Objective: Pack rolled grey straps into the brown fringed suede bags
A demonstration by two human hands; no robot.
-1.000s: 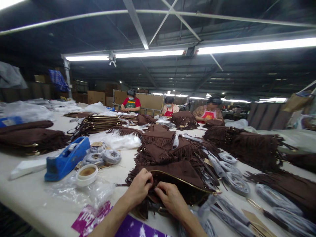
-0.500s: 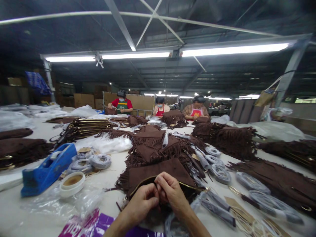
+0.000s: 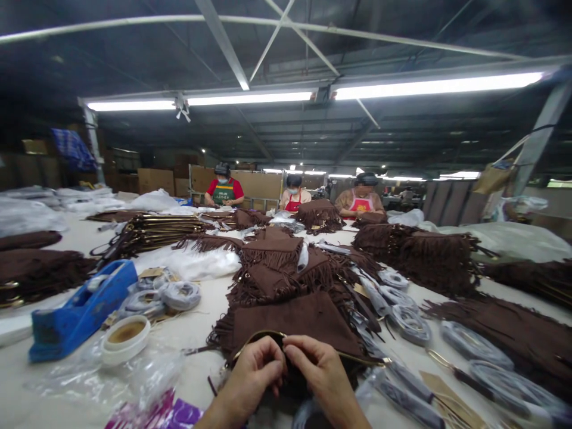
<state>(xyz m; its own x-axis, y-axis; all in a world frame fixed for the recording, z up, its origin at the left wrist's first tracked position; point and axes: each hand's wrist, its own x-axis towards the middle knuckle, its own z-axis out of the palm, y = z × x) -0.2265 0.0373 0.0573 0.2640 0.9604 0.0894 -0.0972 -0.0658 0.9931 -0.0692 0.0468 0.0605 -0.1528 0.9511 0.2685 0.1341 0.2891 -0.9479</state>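
A brown suede fringed bag [image 3: 295, 319] with a gold-trimmed opening lies on the table right in front of me. My left hand [image 3: 252, 378] and my right hand [image 3: 324, 375] meet at the near edge of its opening, fingers curled and pinched on the bag's rim. What lies between the fingertips is too small to make out. More brown fringed bags [image 3: 277, 262] are piled just behind it.
A blue tape dispenser [image 3: 78, 310], a white tape roll [image 3: 124, 336] and crumpled clear plastic [image 3: 107, 372] lie at left. Wrapped coiled straps [image 3: 409, 319] lie at right. Stacks of fringed bags [image 3: 429, 253] cover the table. Three people work at the far end.
My hands have drawn together from a spread grip to a close pinch at the bag's opening. The camera has shifted slightly; the bag sits lower in view.
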